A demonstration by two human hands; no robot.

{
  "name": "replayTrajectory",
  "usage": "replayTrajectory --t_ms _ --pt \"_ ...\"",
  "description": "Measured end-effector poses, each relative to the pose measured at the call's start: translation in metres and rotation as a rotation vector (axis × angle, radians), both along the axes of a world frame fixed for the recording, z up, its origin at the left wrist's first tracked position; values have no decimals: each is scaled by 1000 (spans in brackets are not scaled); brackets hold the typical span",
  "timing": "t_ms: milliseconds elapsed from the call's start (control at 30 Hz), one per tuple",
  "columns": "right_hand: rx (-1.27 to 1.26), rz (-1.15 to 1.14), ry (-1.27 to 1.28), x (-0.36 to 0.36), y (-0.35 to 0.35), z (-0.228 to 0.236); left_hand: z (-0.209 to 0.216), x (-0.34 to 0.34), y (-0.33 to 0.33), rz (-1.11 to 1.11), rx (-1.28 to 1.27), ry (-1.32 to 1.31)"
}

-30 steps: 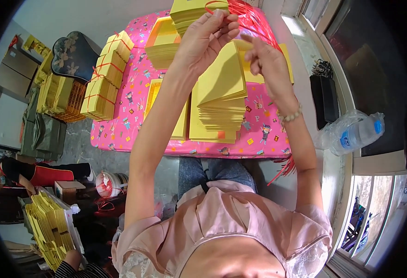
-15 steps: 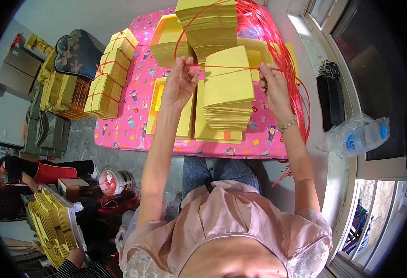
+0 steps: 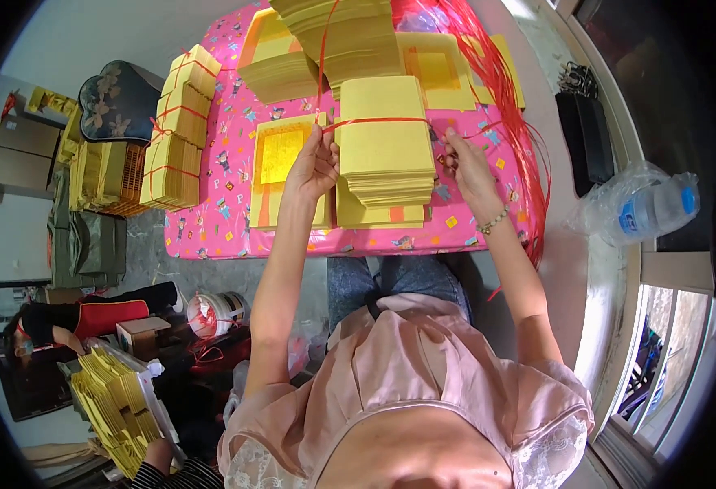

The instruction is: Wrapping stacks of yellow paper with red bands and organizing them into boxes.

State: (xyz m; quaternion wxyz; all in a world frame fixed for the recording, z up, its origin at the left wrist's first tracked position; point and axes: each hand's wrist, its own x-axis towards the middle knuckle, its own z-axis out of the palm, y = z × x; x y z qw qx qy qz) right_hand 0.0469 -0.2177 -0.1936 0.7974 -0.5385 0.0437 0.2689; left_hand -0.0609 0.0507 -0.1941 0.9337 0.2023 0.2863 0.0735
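A stack of yellow paper sheets [image 3: 384, 151] stands in front of me on a pink patterned table cover. A red plastic string [image 3: 382, 121] runs across its top. At the stack's left side my left hand [image 3: 313, 167] is closed, pinching the string; another length rises from the fingers. My right hand [image 3: 472, 171] is to the right of the stack, apart from it, thumb and fingers pinched on the string's other side. Just left of the stack lies a yellow sheet with a gold square [image 3: 281, 159], partly behind my left forearm.
Taller yellow paper piles [image 3: 362, 45] stand at the back. Tied yellow bundles [image 3: 171, 147] line the table's left edge. Loose red strings [image 3: 521, 163] hang along the right. A bottle in plastic [image 3: 647, 213] lies on the sill. A person [image 3: 89, 318] is at the lower left beside more yellow paper [image 3: 122, 399].
The string has come down from above the stack to lie across its top. My right hand has lowered slightly, and the view has shifted.
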Motion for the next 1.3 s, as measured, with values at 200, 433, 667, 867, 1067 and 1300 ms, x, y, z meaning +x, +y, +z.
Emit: replayTrajectory --t_ms 200,433,667,867,1067,1300 --pt "-70 -3 58 -8 3 -19 -7 14 -15 -97 217 206" --pt "18 -51 259 -3 13 -43 -27 4 3 -192 650 321" --pt "-68 52 60 0 12 -91 -45 22 6 -420 1196 312" --pt "-1 -31 90 -10 24 -81 -82 34 32 -476 1027 284" --pt "-95 -40 -1 -9 23 -83 -68 34 17 -393 865 277" --pt "-168 -77 -176 -20 33 -68 -69 23 12 -342 508 96"
